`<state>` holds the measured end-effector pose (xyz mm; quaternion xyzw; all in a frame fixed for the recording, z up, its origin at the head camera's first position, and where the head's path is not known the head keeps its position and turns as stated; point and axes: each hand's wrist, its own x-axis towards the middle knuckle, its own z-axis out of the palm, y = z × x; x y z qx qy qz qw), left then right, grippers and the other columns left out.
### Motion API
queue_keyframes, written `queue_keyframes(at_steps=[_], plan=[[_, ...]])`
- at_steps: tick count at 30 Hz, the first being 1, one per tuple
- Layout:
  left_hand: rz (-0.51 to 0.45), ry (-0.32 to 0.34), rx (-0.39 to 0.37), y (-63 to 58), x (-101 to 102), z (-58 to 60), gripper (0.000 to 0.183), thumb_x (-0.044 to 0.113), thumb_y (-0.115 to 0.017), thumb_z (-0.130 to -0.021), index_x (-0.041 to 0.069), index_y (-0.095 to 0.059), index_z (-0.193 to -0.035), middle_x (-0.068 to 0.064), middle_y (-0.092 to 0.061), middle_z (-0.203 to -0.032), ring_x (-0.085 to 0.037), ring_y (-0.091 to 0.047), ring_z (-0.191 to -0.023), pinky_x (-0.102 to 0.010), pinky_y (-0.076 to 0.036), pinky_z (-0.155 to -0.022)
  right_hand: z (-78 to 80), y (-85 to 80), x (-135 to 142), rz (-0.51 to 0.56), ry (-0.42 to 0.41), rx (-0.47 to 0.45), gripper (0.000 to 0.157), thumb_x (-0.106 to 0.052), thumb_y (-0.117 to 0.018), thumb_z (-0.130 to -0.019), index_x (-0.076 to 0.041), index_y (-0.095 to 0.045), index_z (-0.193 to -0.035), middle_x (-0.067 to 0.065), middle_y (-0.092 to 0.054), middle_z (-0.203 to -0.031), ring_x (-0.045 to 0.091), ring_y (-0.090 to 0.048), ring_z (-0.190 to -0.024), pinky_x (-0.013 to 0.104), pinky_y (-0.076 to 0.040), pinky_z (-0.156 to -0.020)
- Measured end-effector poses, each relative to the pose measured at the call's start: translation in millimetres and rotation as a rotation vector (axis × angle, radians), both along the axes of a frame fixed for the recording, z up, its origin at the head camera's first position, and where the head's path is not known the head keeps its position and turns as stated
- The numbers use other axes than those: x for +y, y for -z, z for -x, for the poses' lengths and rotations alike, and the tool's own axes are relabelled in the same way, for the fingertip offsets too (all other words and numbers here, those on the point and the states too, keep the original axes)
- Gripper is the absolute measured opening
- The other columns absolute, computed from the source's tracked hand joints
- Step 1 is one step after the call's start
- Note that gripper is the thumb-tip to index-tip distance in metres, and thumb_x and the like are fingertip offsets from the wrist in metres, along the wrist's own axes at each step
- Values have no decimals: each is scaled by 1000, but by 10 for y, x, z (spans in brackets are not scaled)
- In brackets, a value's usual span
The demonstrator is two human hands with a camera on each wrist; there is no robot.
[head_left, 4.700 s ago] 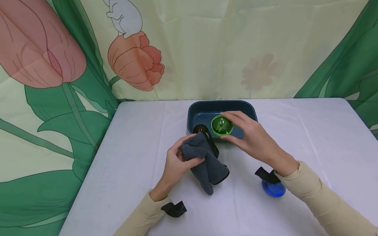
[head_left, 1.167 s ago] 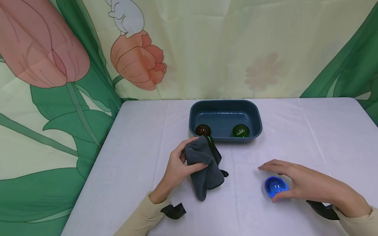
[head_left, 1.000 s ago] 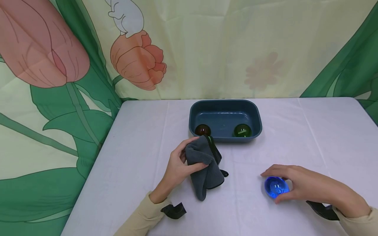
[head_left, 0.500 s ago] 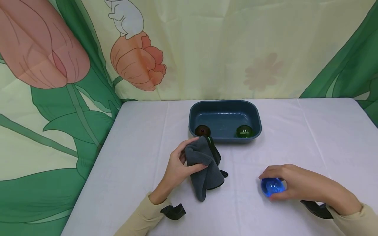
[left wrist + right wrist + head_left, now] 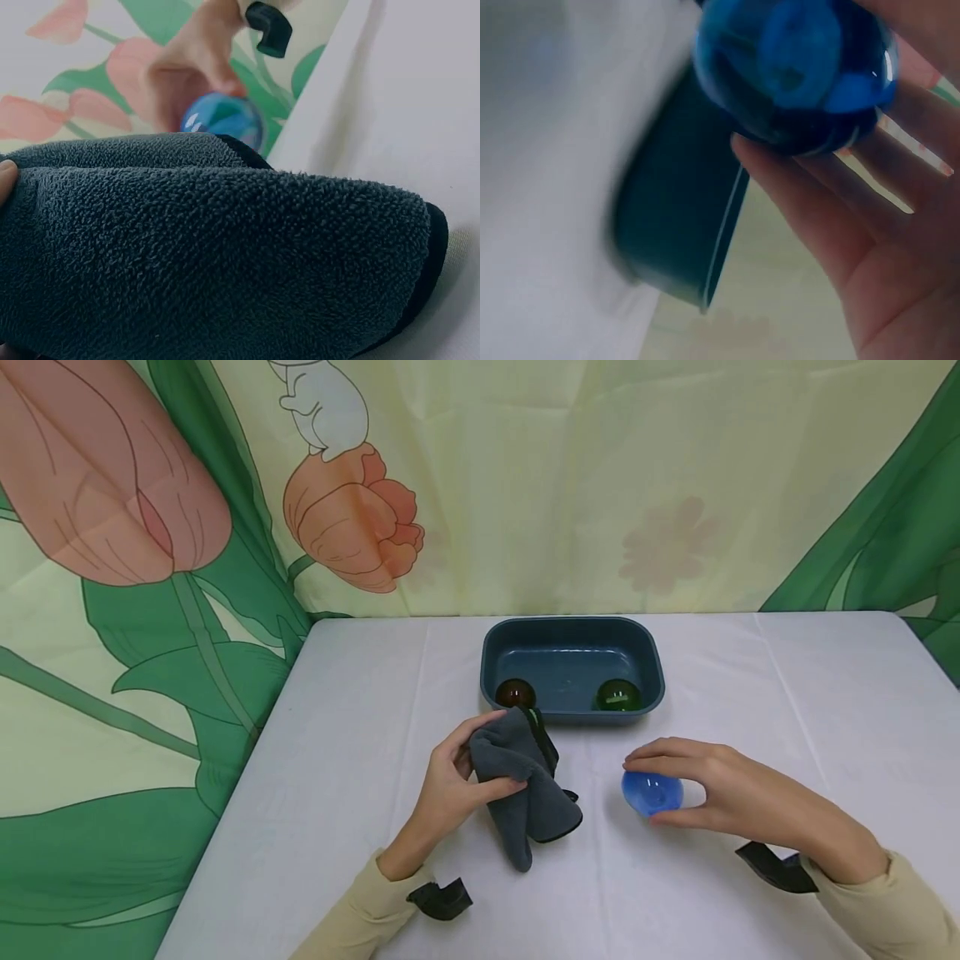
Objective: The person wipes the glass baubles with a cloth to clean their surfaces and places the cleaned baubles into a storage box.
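My left hand (image 5: 450, 789) grips a bunched dark grey terry cloth (image 5: 528, 793) with black edging, which hangs in front of the tray. Close up, this cloth (image 5: 225, 255) fills much of the left wrist view. To its right, my right hand (image 5: 720, 789) holds a small see-through blue bowl (image 5: 651, 793) between thumb and fingers, off the tabletop. The blue bowl (image 5: 795, 60) is also large in the right wrist view. Behind both hands stands a dark blue tray (image 5: 566, 652), holding a brownish-red rounded piece (image 5: 515, 692) and a green one (image 5: 618, 695).
A white cloth covers the table (image 5: 360, 710). Behind it hangs a curtain (image 5: 525, 485) printed with large tulips and leaves. A black strap piece (image 5: 441, 899) sticks out at the left wrist, another (image 5: 776, 867) at the right.
The green piece went into the tray. The right hand then took hold of the blue bowl, lifted it and carried it left towards the cloth. The left hand has kept its grip on the cloth.
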<state>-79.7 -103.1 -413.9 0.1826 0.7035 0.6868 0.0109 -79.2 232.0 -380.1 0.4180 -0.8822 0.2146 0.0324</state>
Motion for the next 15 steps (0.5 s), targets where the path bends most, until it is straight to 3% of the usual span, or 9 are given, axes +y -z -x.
queue_keyframes(at_steps=[5,11,15], plan=[[-23,20,1,-30,31,-6,76,-8,-81,-72,10,-54,-140,-13,-56,-136,-22,-61,-114,-28,-52,-100,59,-75,-127,138,-43,49,55,-37,-84,-78,-18,-67,-126,-3,-63,-127,13,-64,-108,5,-47,-89],[-32,53,25,-81,100,-1,74,-6,-81,-74,9,-53,-141,-14,-56,-136,-21,-60,-114,-28,-51,-101,132,-174,-297,249,-119,108,54,-53,-60,-92,-14,-66,-128,1,-62,-130,12,-61,-113,10,-50,-90],[-29,69,34,-102,136,-1,73,-4,-81,-75,8,-52,-141,-14,-56,-136,-23,-61,-114,-30,-52,-101,157,-228,-402,297,-146,119,53,-51,-59,-94,-10,-67,-127,5,-62,-130,14,-59,-116,10,-47,-95]])
